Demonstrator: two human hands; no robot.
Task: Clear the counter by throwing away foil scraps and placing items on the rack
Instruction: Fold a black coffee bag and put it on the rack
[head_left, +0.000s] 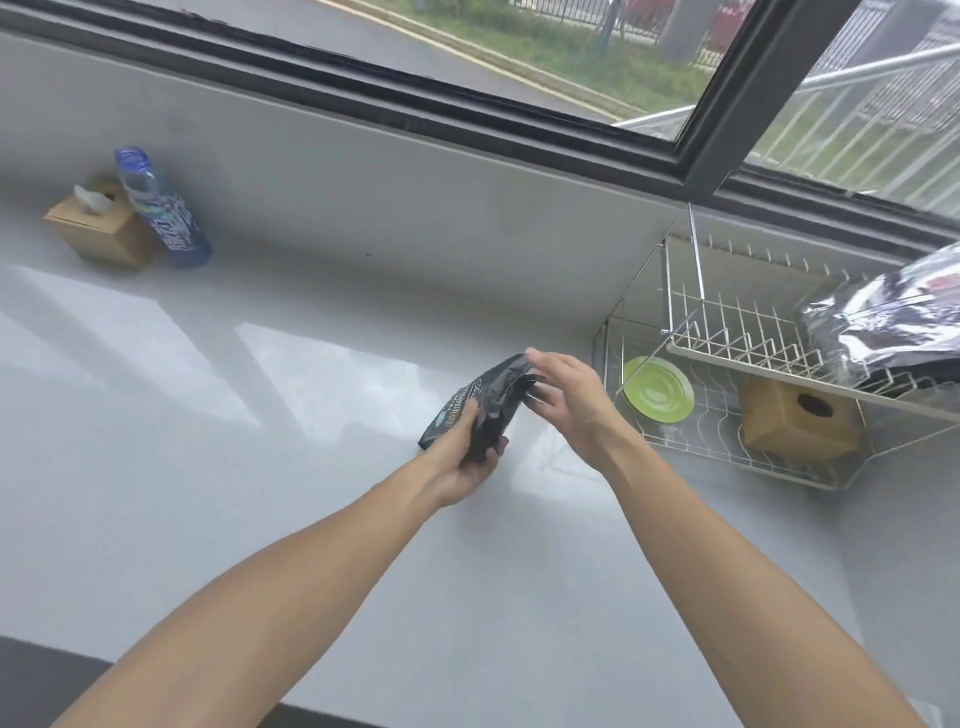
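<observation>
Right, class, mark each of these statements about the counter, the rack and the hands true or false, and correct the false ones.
1. The left hand grips a dark packet. True.
2. The green plate lies on the rack's upper tier. False: it is on the lower tier of the rack.
3. A blue bottle stands beside a brown tissue box. True.
4. The rack's upper tier is empty. False: a shiny foil bag lies there.

Our arms: both bare from the elbow down, no sleeves in view.
Our left hand (467, 457): no glove or ring showing.
Our right hand (569, 400): ungloved, wrist bare.
</observation>
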